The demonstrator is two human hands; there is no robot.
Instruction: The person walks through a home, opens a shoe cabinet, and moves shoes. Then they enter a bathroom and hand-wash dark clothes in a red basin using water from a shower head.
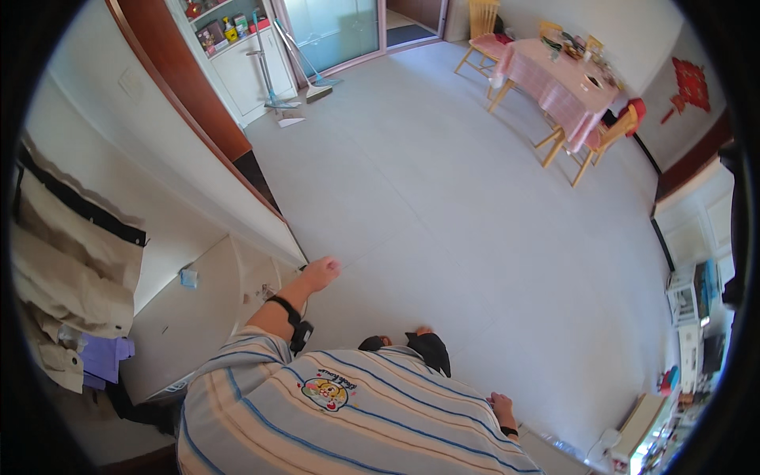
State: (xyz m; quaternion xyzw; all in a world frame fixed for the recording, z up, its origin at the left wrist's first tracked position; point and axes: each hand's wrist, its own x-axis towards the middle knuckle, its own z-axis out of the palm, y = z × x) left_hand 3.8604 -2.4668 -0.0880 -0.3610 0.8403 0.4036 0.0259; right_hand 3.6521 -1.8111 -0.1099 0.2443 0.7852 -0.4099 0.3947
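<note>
My left hand (322,273) is stretched out over the grey floor (439,225), beside the end of a white wall. Its fingers are curled in, and no object shows in it. A black strap with a small device (301,335) sits on that forearm. My right hand (500,405) hangs low at my right side, by the striped shirt (356,409). Its fingers are partly bent, and whether it holds anything is unclear. A black band (509,431) circles that wrist.
Brooms (319,93) and dustpans (291,120) stand by a white cabinet (252,77). A cloth-covered dining table (534,71) with wooden chairs (620,127) is at the upper right. Beige clothing (71,249) hangs at left above a low surface (196,314). A low cabinet (689,356) lines the right wall.
</note>
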